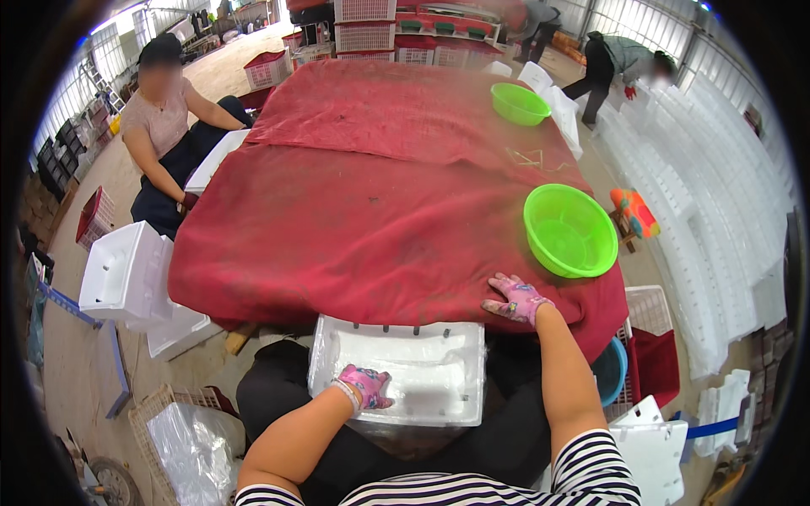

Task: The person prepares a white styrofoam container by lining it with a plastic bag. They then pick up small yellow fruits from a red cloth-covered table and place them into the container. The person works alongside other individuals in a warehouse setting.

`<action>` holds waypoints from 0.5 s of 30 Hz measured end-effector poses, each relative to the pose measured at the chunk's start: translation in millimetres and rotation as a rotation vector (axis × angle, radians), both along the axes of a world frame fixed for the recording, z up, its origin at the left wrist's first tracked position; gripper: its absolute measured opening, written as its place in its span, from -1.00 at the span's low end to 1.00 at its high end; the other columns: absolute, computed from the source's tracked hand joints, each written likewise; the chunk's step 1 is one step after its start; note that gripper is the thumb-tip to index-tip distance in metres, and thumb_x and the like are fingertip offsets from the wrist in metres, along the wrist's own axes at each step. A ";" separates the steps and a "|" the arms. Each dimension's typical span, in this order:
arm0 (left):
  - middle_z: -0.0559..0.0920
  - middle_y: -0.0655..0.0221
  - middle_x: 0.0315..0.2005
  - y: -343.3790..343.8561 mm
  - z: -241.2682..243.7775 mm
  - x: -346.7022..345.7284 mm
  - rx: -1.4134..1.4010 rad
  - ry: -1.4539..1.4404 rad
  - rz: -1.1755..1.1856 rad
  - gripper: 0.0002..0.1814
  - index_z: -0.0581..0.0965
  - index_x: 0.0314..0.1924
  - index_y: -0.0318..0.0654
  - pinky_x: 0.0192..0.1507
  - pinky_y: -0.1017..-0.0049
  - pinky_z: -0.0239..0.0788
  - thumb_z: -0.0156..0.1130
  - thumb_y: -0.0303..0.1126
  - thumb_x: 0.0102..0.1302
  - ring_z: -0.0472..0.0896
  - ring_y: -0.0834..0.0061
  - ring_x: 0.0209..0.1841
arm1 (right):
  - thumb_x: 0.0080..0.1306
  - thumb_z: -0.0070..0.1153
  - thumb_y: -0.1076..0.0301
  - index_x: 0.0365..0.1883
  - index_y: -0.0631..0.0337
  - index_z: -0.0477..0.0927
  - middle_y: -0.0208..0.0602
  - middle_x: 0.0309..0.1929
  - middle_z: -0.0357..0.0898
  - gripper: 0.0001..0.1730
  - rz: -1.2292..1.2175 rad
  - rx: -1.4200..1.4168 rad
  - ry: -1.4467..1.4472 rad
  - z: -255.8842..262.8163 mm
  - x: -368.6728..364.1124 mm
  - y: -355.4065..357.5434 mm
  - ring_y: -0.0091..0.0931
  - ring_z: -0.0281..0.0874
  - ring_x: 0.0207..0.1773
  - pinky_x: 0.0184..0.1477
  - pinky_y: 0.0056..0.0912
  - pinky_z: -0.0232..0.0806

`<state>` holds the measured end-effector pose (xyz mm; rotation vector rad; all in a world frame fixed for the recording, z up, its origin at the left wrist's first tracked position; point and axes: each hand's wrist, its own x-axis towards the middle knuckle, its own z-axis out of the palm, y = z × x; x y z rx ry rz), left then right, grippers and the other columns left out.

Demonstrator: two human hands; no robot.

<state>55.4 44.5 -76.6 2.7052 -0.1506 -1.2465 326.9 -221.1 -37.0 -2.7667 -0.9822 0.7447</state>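
Observation:
My left hand [366, 386], in a pink patterned glove, reaches over the near-left part of a white foam box [468, 379]. Its fingers are apart and nothing shows in it; whether it touches the box's inner floor is hard to tell. The box is in front of me between my legs, lined with clear plastic film, and holds nothing that I can see. A large red cloth [354, 234] covers the table at the box's far side. My right hand [519, 300], gloved alike, lies spread on the cloth's near edge, just below a bright green plastic basin [569, 231].
A second green basin [520, 104] stands farther back. White foam boxes [120, 272] are stacked at left; a person [161, 126] sits beyond them. Plastic film [196, 449] fills a crate at lower left. Two people bend near rows of white boxes [690, 209] at right. A stool [635, 215] stands there.

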 end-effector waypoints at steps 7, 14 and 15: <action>0.58 0.20 0.04 6.2 7.7 -0.3 -0.031 -0.156 0.016 -0.21 0.32 0.29 -0.15 0.16 0.27 0.25 0.05 0.24 0.23 0.53 0.27 0.12 | 0.08 0.15 -0.33 0.41 -0.14 0.20 -0.21 0.48 0.05 -0.02 0.136 -0.077 -0.145 23.6 -30.0 12.9 -0.11 -0.10 0.51 0.44 0.12 -0.15; 0.48 0.20 0.14 58.5 67.9 79.1 -0.035 -0.942 0.138 -0.38 0.37 0.24 -0.18 0.32 0.16 0.08 0.11 0.02 0.28 0.38 0.15 0.23 | 0.16 0.17 -0.16 0.22 0.02 0.45 -0.19 0.33 0.30 -0.28 0.211 -0.018 -0.071 17.9 -26.3 19.7 -0.22 0.14 0.42 0.36 -0.06 0.07; 0.39 0.19 0.24 69.2 61.7 95.4 0.014 -1.077 0.115 -0.35 0.33 0.28 -0.16 0.38 0.13 -0.03 0.09 0.03 0.29 0.28 0.12 0.32 | 0.17 0.17 -0.14 0.17 0.06 0.49 -0.19 0.30 0.35 -0.32 0.225 -0.016 -0.040 20.0 -23.8 23.1 -0.25 0.19 0.40 0.35 -0.12 0.11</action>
